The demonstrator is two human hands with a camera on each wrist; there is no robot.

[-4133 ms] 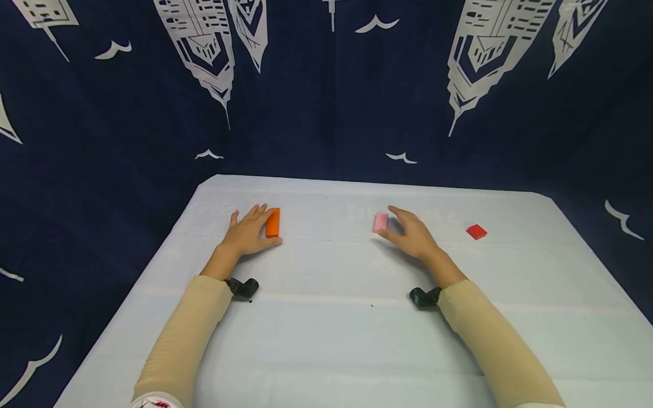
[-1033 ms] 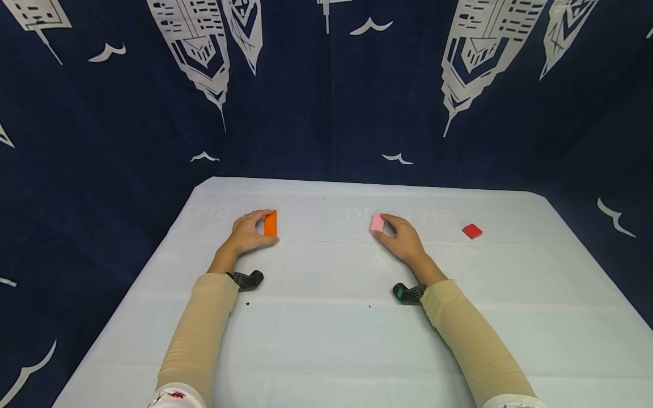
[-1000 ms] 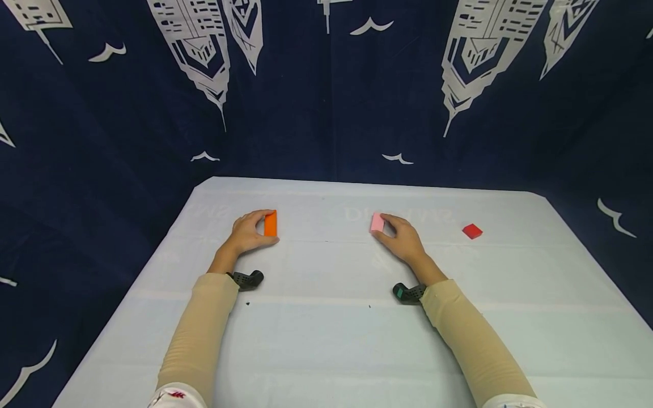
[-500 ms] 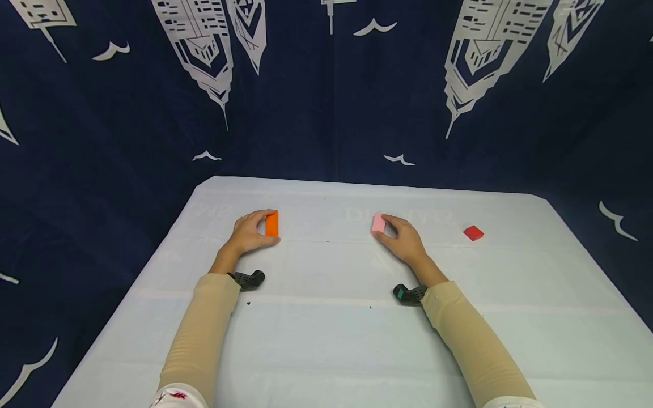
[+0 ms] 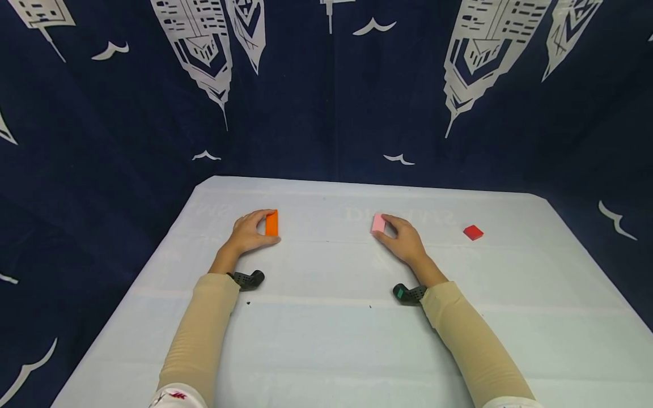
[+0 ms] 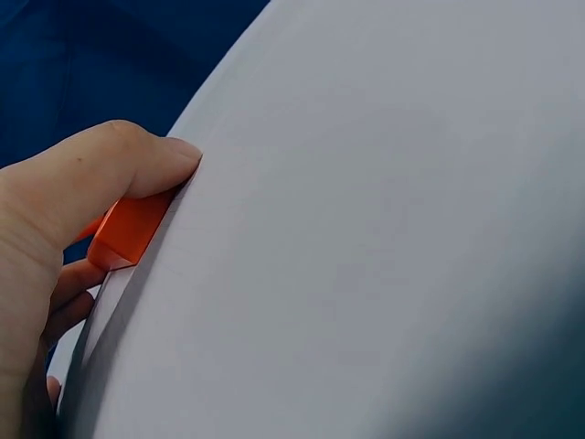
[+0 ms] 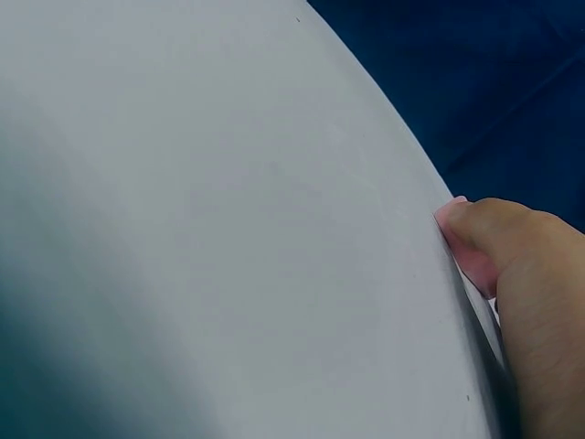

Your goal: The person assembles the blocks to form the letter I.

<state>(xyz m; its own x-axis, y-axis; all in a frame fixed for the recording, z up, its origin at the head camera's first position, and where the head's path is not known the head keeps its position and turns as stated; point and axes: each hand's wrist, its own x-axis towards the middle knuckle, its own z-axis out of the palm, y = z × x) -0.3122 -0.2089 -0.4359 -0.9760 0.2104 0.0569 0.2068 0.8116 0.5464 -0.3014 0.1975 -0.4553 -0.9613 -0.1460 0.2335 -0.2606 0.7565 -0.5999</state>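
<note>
An orange rectangular block (image 5: 272, 223) lies on the left part of the white table. My left hand (image 5: 249, 231) pinches it by its ends, fingers at the far end and thumb at the near end. In the left wrist view the thumb (image 6: 151, 165) covers part of the orange block (image 6: 132, 227). Right of centre lies a pink block (image 5: 378, 222), pinched the same way by my right hand (image 5: 405, 238). The right wrist view shows the thumb (image 7: 498, 224) over the pink block (image 7: 466, 251), with the other fingers hidden.
A red block (image 5: 473, 232) lies on the white table (image 5: 326, 340) to the right of my right hand. A dark blue curtain (image 5: 326, 102) with white prints hangs behind the table's far edge. Dark wrist cameras (image 5: 250, 280) sit at both wrists.
Since the oldest frame, the fingers of both hands have curled in from beside the blocks to pinch them. Over the last second the hands and blocks stay still.
</note>
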